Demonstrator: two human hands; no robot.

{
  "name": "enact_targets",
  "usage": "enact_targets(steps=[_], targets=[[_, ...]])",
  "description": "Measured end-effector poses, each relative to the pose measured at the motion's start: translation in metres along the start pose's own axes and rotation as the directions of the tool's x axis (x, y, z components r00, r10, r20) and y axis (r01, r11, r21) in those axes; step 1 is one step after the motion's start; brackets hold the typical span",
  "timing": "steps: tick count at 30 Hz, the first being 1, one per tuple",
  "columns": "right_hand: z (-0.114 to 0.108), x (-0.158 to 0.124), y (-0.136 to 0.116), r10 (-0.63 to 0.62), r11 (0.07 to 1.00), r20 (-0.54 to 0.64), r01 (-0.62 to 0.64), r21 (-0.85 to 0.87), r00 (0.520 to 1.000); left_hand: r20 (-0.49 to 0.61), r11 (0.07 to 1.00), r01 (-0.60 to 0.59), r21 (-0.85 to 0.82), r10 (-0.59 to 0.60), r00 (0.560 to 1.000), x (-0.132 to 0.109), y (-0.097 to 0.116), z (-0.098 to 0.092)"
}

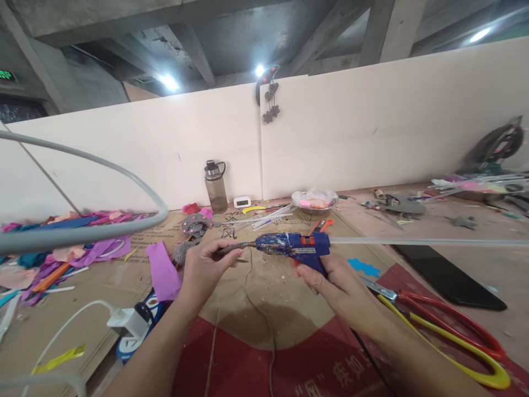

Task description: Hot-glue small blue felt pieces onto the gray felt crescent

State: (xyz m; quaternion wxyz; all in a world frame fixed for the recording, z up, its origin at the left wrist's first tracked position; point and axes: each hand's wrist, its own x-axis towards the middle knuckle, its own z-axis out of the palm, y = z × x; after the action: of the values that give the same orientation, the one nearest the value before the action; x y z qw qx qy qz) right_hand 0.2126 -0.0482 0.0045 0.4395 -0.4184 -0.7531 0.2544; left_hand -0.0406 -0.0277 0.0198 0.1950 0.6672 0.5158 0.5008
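My right hand (pixel 326 278) is wrapped round the handle of a blue hot glue gun (pixel 281 243), held level with its nozzle pointing left. A long clear glue stick (pixel 413 241) sticks out from the gun's back end. In a pinch, my left hand (pixel 212 270) holds a small dark grey piece (pixel 226 250) right at the nozzle tip; whether the two touch I cannot tell. Part of that piece is hidden by my fingers. Both hands are above the cardboard-covered table (pixel 264 309).
Scissors (pixel 397 295) and a black phone (pixel 450 278) lie at the right. A power strip with a white charger (pixel 128 322) stands at the left, near felt scraps (pixel 95 248). Behind are a bottle (pixel 215 190) and a bowl (pixel 315 203). A grey tube (pixel 124 171) arches across the left.
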Motion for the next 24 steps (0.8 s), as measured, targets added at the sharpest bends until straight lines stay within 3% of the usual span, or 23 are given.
enact_targets(steps=[7, 24], targets=[[0.003, 0.0, 0.005, -0.104, 0.99, 0.02, 0.106, -0.095, 0.994, 0.067, 0.985, 0.137, -0.105, -0.131, 0.989, -0.002, 0.008, 0.001], [0.006, 0.0, 0.006, -0.138, 0.979, -0.002, 0.136, -0.152, 0.99, 0.068, 0.977, 0.151, -0.153, -0.142, 0.988, -0.004, 0.013, 0.001]])
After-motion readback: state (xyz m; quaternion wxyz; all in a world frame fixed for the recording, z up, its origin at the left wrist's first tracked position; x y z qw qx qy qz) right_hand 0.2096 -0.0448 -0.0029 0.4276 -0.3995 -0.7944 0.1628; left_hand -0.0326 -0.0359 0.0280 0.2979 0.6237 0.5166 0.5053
